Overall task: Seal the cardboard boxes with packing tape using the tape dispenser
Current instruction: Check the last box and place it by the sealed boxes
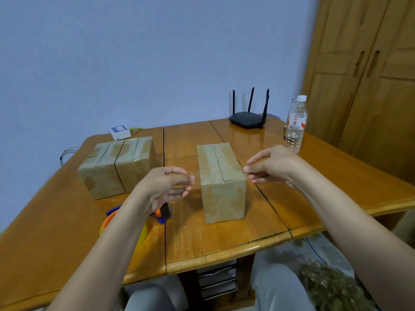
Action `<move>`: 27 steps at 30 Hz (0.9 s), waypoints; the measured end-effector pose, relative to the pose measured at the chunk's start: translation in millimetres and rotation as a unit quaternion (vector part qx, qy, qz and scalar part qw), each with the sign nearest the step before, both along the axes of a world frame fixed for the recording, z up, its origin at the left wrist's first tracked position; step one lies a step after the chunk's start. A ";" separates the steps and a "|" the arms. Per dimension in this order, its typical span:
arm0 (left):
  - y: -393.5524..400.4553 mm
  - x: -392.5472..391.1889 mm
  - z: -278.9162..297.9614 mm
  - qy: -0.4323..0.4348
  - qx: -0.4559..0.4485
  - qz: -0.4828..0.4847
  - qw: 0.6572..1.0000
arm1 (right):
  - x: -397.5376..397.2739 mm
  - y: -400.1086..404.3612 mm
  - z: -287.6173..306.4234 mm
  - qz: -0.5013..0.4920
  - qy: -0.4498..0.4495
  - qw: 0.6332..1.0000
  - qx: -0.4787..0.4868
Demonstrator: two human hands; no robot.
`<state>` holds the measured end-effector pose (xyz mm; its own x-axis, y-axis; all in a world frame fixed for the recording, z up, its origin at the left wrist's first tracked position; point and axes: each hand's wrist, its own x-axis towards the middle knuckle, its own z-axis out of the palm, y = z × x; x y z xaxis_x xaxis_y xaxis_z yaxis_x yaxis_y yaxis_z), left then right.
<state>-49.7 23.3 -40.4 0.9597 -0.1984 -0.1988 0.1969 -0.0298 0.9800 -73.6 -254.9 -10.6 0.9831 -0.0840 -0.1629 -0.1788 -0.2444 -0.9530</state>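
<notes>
On the wooden table [224, 239] a cardboard box [221, 180] stands near the middle, long side pointing away from the person. Shiny tape runs along the seam on its top.

The left hand [167, 187] floats just beside the left side of this box, not touching it. Its fingers are loosely curled and the thumb is close to the fingertips. I cannot tell if it pinches something thin like clear tape.

The right hand [275, 166] floats by the box's right top edge. Its fingers are mostly straight and held loose, and they hold nothing. The fingertips are right at the edge of the box.

Under the left arm lies the tape dispenser [162, 213], blue and orange, with a yellow and orange roll. The arm hides most of it.

Two more boxes [116, 167] sit side by side to the left, touching each other.

At the back are a black router [247, 120], a water bottle [296, 126] and a small white box [120, 132].
</notes>
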 end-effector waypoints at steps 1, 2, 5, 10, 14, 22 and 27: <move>-0.9 -0.1 0.0 -0.002 -0.003 0.003 1.000 | 0.4 -0.6 0.4 0.000 -0.001 1.000 -0.003; -1.8 -0.1 0.4 -0.003 -0.007 0.005 1.000 | 1.2 -1.4 1.1 0.001 0.000 1.000 -0.005; -4.5 -0.7 3.0 0.002 -0.009 0.001 1.000 | 3.5 -4.9 3.2 0.011 0.018 1.000 -0.018; -6.5 -0.9 5.6 0.004 0.021 0.001 1.000 | 8.0 -8.3 0.4 0.032 0.056 0.997 -0.044; -6.8 -0.1 4.3 0.012 0.028 -0.001 1.000 | 10.2 -8.8 -3.5 0.029 0.067 0.996 -0.044; -7.6 2.4 2.5 0.032 0.028 -0.006 0.999 | 10.9 -8.4 -3.7 0.030 0.085 0.995 -0.032; -7.3 1.2 -0.8 0.034 0.018 -0.015 0.999 | 10.3 -7.8 -6.0 0.030 0.091 0.995 -0.024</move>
